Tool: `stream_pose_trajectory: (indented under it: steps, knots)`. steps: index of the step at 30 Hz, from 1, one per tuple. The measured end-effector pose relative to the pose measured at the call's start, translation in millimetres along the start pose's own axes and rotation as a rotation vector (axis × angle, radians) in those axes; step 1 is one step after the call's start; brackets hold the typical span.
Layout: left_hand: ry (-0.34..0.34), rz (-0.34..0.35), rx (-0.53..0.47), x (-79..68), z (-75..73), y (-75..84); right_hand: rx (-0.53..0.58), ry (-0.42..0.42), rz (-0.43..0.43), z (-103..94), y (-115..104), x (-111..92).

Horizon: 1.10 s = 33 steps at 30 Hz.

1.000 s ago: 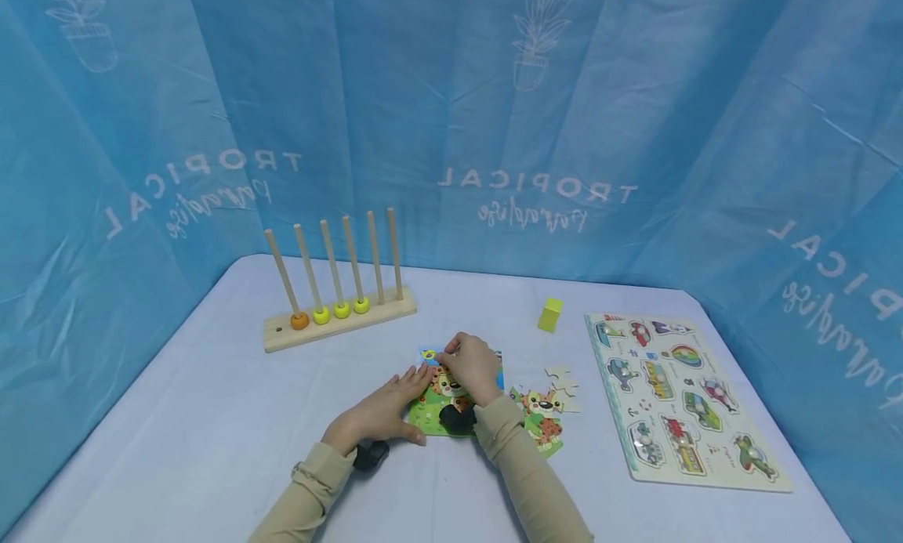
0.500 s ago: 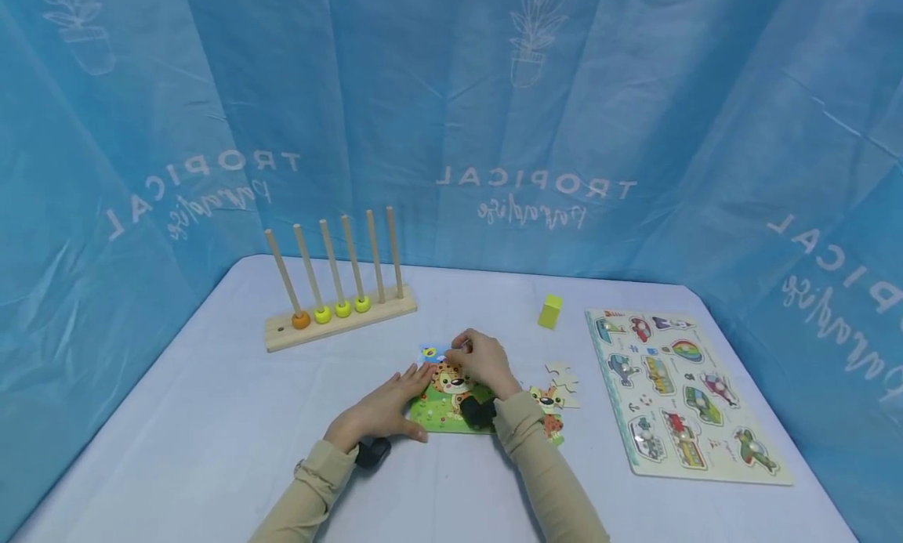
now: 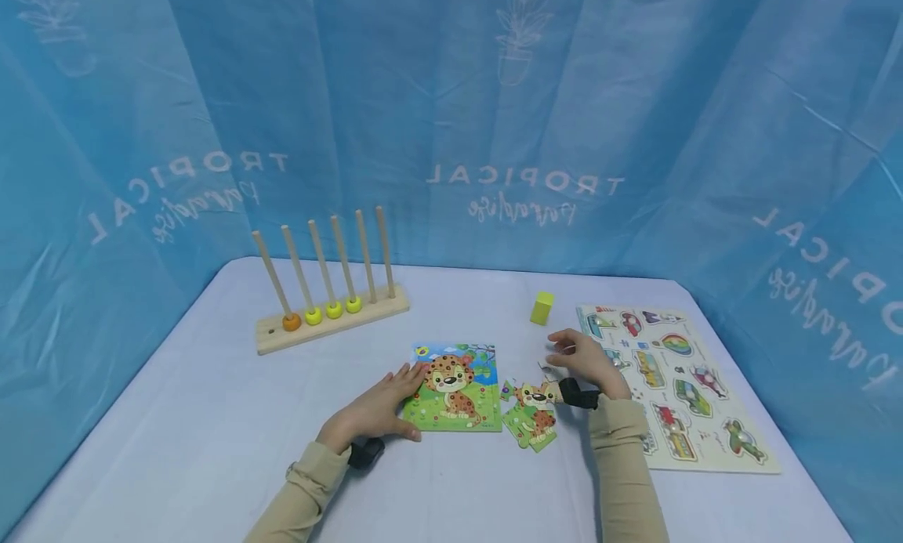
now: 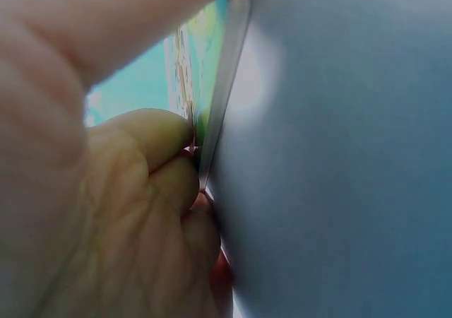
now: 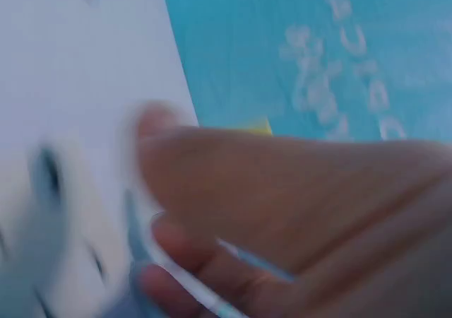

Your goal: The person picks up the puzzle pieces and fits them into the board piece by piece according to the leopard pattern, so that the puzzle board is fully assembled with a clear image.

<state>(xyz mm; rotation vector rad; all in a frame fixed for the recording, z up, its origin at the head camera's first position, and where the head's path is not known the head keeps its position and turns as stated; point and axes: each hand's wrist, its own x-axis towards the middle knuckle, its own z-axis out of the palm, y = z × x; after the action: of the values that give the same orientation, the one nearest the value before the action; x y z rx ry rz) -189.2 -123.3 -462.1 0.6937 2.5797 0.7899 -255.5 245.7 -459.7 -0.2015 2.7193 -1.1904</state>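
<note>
A square leopard jigsaw puzzle (image 3: 460, 410) lies flat on the white table. My left hand (image 3: 381, 403) rests along its left edge, fingers straight over the rim; the left wrist view shows the puzzle's edge (image 4: 226, 85) between thumb and fingers. To the right of the puzzle lie loose jigsaw pieces (image 3: 527, 424) with a leopard on them, partly overlapping. My right hand (image 3: 585, 361) is above the right end of these pieces, fingers loosely bent, with nothing showing between them. It hides part of the pile. The right wrist view shows this hand (image 5: 233, 198) blurred.
A wooden peg stand (image 3: 353, 317) with one orange and several yellow beads stands at the back left. A yellow block (image 3: 542, 308) is behind the right hand. On the right lies a vehicle knob-puzzle board (image 3: 705, 457). A blue curtain (image 3: 451, 96) surrounds the table.
My right hand has left the upper part of the leopard puzzle and moved right, over the loose pieces, uncovering the picture. The left hand has stayed at the puzzle's left edge.
</note>
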Motion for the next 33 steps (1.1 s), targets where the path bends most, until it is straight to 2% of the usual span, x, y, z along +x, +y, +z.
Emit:
stream_pose_trajectory:
  steps: [2, 5, 7, 10, 13, 16, 25, 33]
  knots:
    - [0.001, 0.002, -0.003, -0.4, 0.0, 0.3, -0.018, -0.055, -0.004, -5.8, 7.7, -4.4]
    - [0.005, 0.013, -0.002, 0.4, 0.3, -1.1, -0.065, -0.129, -0.083, -9.1, 8.6, -6.0]
    - [0.006, 0.023, 0.000, 1.1, 0.7, -2.3, -0.098, -0.146, -0.113, -8.9, 5.8, -5.9]
    - [0.005, 0.028, 0.005, 1.7, 1.2, -3.2, -0.098, -0.133, -0.075, -7.1, 2.7, -5.8]
    - [0.007, 0.017, 0.005, 1.9, 1.7, -3.3, -0.040, -0.075, 0.036, -3.9, 2.0, -5.1]
    - [0.005, 0.008, 0.002, 1.7, 1.9, -3.0, 0.045, -0.028, 0.093, -1.5, 1.5, -4.4]
    - [0.011, 0.007, 0.001, 1.7, 0.0, -1.9, 0.180, 0.042, 0.008, 4.2, -9.7, 0.4]
    - [0.007, 0.013, -0.009, 1.9, 2.4, -3.6, 0.216, -0.074, -0.061, 15.1, -8.9, 3.4]
